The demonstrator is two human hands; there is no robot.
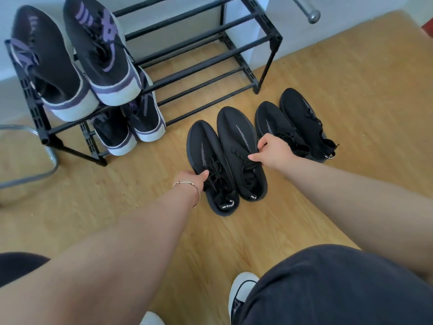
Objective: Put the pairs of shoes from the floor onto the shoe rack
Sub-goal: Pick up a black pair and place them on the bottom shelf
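On the wooden floor [328, 95], just in front of the shoe rack [234, 55], two pairs of black knit shoes lie side by side, toes toward the rack. The left hand [199, 180] has its fingers closed on the laced opening of the left black shoe [206, 148]; a thin bracelet [194, 186] circles that wrist. The right hand [271, 152] pinches the laces of the right black shoe [236, 137], thumb and fingers closed on them. Both shoes rest on the floor, touching each other. The second black pair [297, 123] lies just beside them, toward the rack's right end. At the rack's left end, one purple-and-white pair [77, 57] sits on the upper rails, another purple-and-white pair [131, 127] on the lower rails beneath it. The rails to the right are bare.
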